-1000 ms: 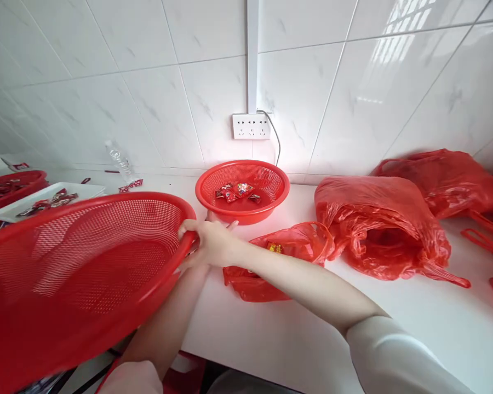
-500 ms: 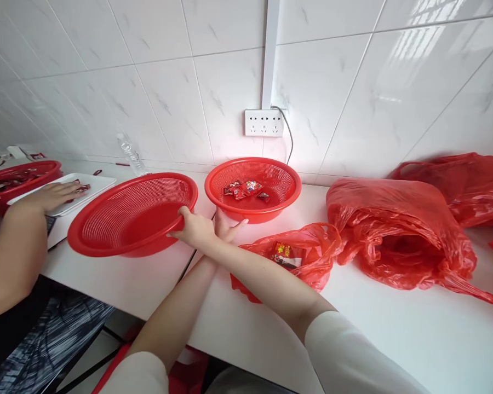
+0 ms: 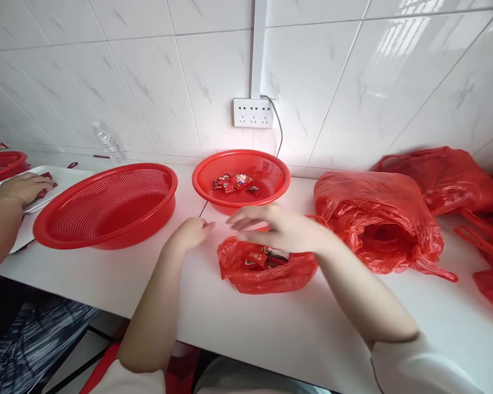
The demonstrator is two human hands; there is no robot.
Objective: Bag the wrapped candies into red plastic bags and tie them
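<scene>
Over the table my left hand (image 3: 191,232) hovers between the two baskets, fingers loosely bent and holding nothing visible. My right hand (image 3: 277,227), slightly blurred, is open with fingers stretched leftward above an open red plastic bag (image 3: 271,282). Inside that bag lie red printed packets (image 3: 257,257). Behind my hands stands a round red plastic basket (image 3: 241,158) with several small wrapped packets (image 3: 234,183) in it. A larger red basket (image 3: 107,241) sits to the left of my left hand, with nothing visible inside.
At the right lie a bulky red plastic bag (image 3: 373,191) and more red bags (image 3: 456,175) behind it. On the left, another person's hand (image 3: 24,187) rests at a white tray (image 3: 76,176). A clear bottle (image 3: 109,142) and a power socket (image 3: 253,113) are at the wall.
My right hand has let go of the large basket's rim and moved right over the bag. My arms have uncrossed, and my left hand has drawn back from beside the round basket.
</scene>
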